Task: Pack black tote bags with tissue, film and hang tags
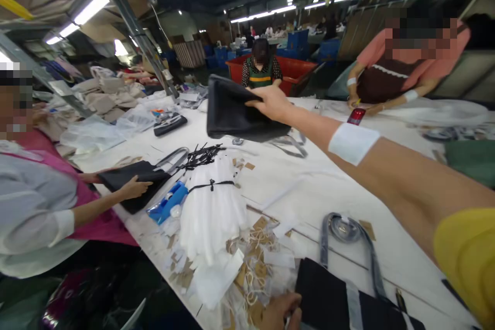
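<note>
A person's view down over a long white surface (332, 185) in a busy workshop. The right hand (273, 103), at the end of an arm with a yellow sleeve and a white band, reaches out over the middle of the surface. Its fingers are closed around the edge of a flat black pouch (232, 108), which it holds up in the air, clear of the surface.

The left hand (279, 312) is at the bottom edge of the view, its fingers curled against the near corner of a dark bag (328, 296) lying on the surface. It is too cut off to tell whether it grips the bag. A grey strap (369, 255) loops up from that bag.

Between the two hands lie a tied bundle of white sheets (212, 211), loose cardboard tags (257, 260), a blue packet (169, 203) and a bunch of black ties (201, 155).

At left, a co-worker's hand (133, 188) rests on another black bag (131, 175). Across the surface a person in a pink top (406, 69) leans over it, and farther back someone sits before a red bin (299, 69).
</note>
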The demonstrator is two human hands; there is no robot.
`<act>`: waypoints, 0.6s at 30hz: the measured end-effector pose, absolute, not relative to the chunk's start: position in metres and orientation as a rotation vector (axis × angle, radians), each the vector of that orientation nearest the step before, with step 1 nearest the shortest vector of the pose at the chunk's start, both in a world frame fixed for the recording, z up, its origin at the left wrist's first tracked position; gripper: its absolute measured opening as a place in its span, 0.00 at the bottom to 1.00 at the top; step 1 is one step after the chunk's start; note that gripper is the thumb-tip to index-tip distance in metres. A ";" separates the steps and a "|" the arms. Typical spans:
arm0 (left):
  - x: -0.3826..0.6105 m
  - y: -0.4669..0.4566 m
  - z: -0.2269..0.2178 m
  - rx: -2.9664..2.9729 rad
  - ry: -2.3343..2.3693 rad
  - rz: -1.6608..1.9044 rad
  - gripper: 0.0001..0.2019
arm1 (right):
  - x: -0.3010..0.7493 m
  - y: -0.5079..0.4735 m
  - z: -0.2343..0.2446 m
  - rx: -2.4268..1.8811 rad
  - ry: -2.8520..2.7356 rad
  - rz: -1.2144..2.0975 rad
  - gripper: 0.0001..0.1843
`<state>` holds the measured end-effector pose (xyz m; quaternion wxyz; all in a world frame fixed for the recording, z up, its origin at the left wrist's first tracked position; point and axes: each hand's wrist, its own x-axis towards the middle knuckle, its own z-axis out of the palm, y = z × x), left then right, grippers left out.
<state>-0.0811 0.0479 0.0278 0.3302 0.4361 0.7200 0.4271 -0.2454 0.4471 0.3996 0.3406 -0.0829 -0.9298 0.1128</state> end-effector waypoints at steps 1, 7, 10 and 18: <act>-0.086 0.045 0.033 1.121 1.861 1.103 0.16 | -0.269 0.436 0.396 -0.107 -2.465 0.325 0.17; -0.117 0.050 0.064 1.068 1.774 0.978 0.16 | -0.235 0.401 0.333 0.165 -2.808 0.566 0.27; -0.124 0.056 0.057 1.107 1.714 0.886 0.17 | -0.124 0.387 0.279 -0.025 -2.941 0.669 0.28; -0.110 0.052 0.020 1.242 1.824 0.758 0.22 | 0.219 0.243 0.114 -1.737 -2.395 0.658 0.19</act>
